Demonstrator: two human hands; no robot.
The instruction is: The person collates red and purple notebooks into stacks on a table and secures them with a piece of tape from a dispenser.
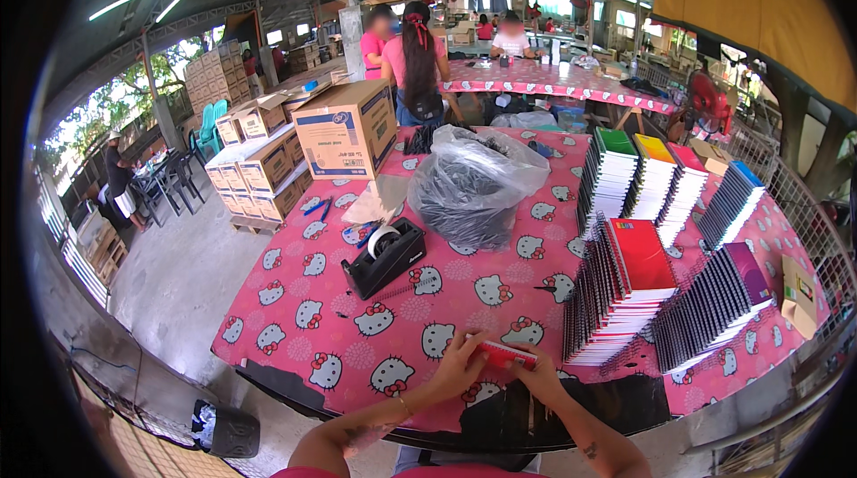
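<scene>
Near the table's front edge I hold a red notebook [507,353], seen at a steep angle. My left hand [460,365] grips its left end, with the fingers closed on it. At its right end, my right hand [541,377] is closed on it too. To the right of my hands rises a tall stack of red-covered spiral notebooks [644,257]. Beside that leans a stack of purple-covered spiral notebooks [750,278]. Ahead and to the left of my hands stands a black tape dispenser [384,259] with a roll of tape, and a loose wire coil [406,288] lies by it.
A pink patterned cloth [295,335] covers the table. On it are a clear bag of black coils [473,183], a carton [344,130], and green [616,142], yellow [654,149], pink [686,158] and blue notebooks [748,174]. People work at a table behind.
</scene>
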